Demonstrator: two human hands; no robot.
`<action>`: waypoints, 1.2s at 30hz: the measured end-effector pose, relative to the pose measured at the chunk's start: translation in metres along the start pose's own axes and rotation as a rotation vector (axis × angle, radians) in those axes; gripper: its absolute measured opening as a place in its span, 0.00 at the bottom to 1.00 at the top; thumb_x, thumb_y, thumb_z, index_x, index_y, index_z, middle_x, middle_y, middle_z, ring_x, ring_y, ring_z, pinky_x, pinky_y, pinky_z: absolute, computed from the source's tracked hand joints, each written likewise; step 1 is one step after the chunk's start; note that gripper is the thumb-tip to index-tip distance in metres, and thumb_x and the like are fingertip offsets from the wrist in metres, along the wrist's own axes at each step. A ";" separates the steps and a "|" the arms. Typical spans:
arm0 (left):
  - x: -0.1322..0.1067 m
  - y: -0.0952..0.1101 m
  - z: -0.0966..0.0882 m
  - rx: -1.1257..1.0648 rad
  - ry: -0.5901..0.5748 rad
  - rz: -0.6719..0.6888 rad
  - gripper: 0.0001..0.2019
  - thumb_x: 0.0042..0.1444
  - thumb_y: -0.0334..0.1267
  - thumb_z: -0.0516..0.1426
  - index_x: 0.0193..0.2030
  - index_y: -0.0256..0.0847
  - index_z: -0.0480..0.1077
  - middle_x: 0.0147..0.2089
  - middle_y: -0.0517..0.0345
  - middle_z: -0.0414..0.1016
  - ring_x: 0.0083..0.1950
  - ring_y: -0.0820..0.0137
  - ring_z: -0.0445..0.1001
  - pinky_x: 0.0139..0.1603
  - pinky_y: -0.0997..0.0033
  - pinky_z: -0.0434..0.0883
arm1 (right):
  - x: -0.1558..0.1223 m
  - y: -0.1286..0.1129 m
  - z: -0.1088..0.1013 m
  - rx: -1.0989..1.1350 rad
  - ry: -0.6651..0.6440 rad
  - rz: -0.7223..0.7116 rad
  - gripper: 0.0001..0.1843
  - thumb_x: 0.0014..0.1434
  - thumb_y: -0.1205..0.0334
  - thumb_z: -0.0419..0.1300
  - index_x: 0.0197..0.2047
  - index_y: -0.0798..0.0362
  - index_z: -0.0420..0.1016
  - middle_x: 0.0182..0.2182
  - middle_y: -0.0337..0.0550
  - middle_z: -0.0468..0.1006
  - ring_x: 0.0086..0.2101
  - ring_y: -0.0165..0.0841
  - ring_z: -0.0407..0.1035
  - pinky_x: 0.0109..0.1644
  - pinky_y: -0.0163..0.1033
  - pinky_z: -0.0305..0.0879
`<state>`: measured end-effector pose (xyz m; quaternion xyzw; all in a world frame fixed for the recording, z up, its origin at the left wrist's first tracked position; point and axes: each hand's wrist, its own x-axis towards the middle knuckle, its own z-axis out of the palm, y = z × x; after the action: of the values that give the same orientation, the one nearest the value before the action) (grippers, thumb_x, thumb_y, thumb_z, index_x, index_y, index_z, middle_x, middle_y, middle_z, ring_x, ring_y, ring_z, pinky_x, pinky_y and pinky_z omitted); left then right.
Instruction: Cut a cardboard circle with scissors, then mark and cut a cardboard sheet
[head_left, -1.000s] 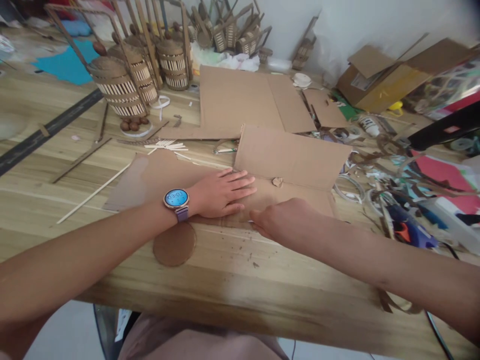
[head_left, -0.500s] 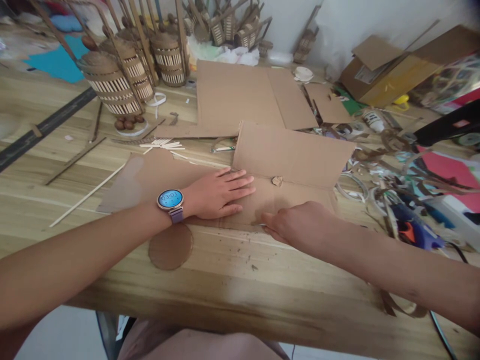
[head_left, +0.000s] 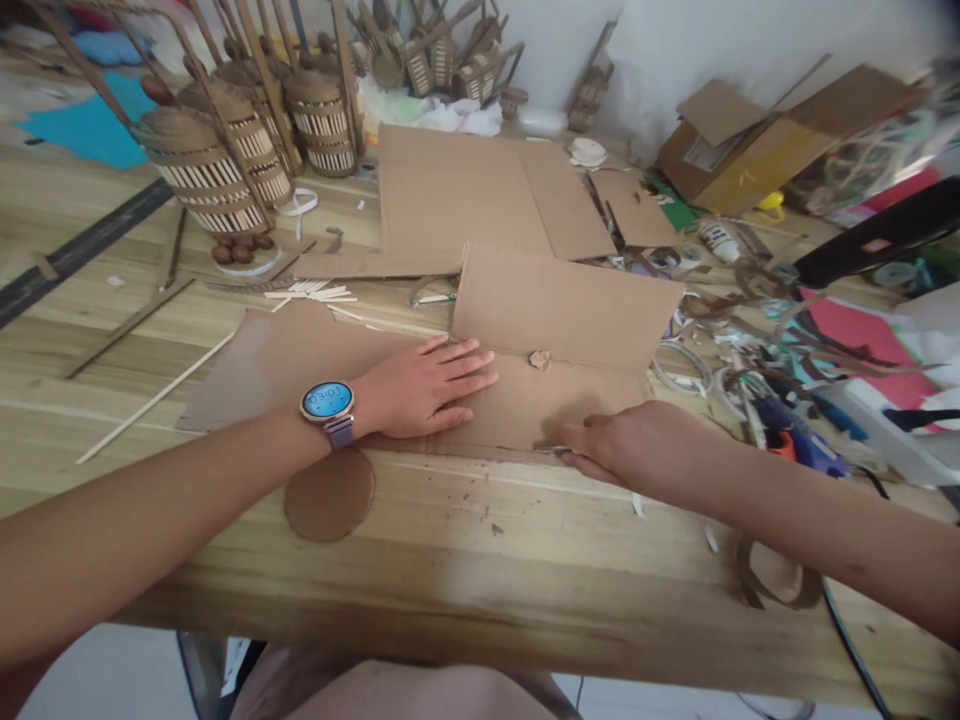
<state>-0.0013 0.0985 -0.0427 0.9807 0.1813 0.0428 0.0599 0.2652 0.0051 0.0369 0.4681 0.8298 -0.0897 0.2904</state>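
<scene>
A brown cardboard sheet (head_left: 555, 320) lies on the wooden table (head_left: 465, 560), its far half folded up. My left hand (head_left: 424, 385) rests flat on the near half, fingers stretched out, a blue-faced watch (head_left: 327, 402) on the wrist. My right hand (head_left: 630, 445) is closed at the sheet's near edge, fingers pinched together on something thin that I cannot make out. A round cardboard disc (head_left: 328, 495) lies just below my left wrist.
A larger flat cardboard sheet (head_left: 465, 195) lies behind. Woven stick baskets (head_left: 217, 165) stand at the back left, with loose sticks (head_left: 311, 292) nearby. Scraps, strips and a blue-orange tool (head_left: 795, 440) crowd the right side. An open box (head_left: 757, 150) sits at the back right.
My right hand has slid rightward along the near edge of the cardboard. My left hand has stayed flat on the sheet.
</scene>
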 end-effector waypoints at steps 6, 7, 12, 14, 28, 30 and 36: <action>0.001 0.001 0.001 0.010 -0.006 -0.004 0.27 0.73 0.49 0.44 0.74 0.40 0.55 0.77 0.48 0.50 0.78 0.54 0.47 0.74 0.46 0.47 | -0.002 0.000 -0.008 0.153 0.033 -0.012 0.17 0.73 0.58 0.48 0.47 0.53 0.77 0.33 0.47 0.84 0.34 0.39 0.78 0.32 0.37 0.58; 0.002 0.002 0.001 0.009 -0.002 -0.005 0.27 0.73 0.48 0.43 0.74 0.40 0.55 0.77 0.48 0.51 0.77 0.54 0.48 0.74 0.46 0.47 | 0.001 -0.007 -0.012 0.134 0.046 0.005 0.17 0.73 0.57 0.48 0.48 0.53 0.76 0.33 0.47 0.83 0.34 0.40 0.78 0.32 0.37 0.57; 0.002 0.002 0.002 0.019 0.016 -0.014 0.26 0.73 0.48 0.43 0.73 0.41 0.57 0.76 0.48 0.53 0.77 0.56 0.49 0.74 0.49 0.48 | 0.027 -0.046 -0.033 0.084 0.047 -0.045 0.14 0.73 0.57 0.49 0.47 0.53 0.75 0.33 0.45 0.84 0.35 0.40 0.78 0.28 0.36 0.50; 0.003 0.002 0.001 0.021 0.024 -0.012 0.26 0.73 0.47 0.43 0.73 0.41 0.57 0.76 0.48 0.54 0.77 0.56 0.49 0.74 0.49 0.49 | 0.036 -0.057 -0.038 0.062 0.038 -0.058 0.15 0.73 0.57 0.50 0.49 0.54 0.74 0.34 0.47 0.84 0.35 0.40 0.78 0.27 0.36 0.48; 0.003 0.003 0.002 0.041 0.023 -0.005 0.26 0.73 0.47 0.44 0.72 0.39 0.58 0.76 0.47 0.54 0.77 0.55 0.50 0.73 0.48 0.50 | 0.045 -0.061 -0.041 -0.007 0.029 -0.085 0.17 0.74 0.58 0.48 0.57 0.54 0.72 0.35 0.48 0.85 0.34 0.41 0.79 0.25 0.37 0.44; 0.003 0.003 0.002 0.035 0.030 -0.005 0.26 0.72 0.47 0.45 0.72 0.39 0.59 0.76 0.47 0.54 0.77 0.54 0.50 0.73 0.48 0.51 | 0.045 -0.062 -0.041 -0.015 0.024 -0.083 0.17 0.74 0.58 0.48 0.57 0.54 0.72 0.35 0.48 0.85 0.35 0.40 0.79 0.25 0.36 0.45; 0.003 0.004 0.001 0.043 0.010 -0.009 0.26 0.72 0.46 0.45 0.73 0.38 0.57 0.77 0.47 0.52 0.77 0.54 0.49 0.73 0.47 0.50 | 0.045 -0.068 -0.046 -0.069 0.023 -0.061 0.14 0.72 0.62 0.50 0.54 0.54 0.74 0.33 0.48 0.86 0.33 0.41 0.81 0.25 0.35 0.55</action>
<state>0.0029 0.0962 -0.0435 0.9807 0.1867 0.0434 0.0381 0.1724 0.0197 0.0408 0.4333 0.8495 -0.0646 0.2940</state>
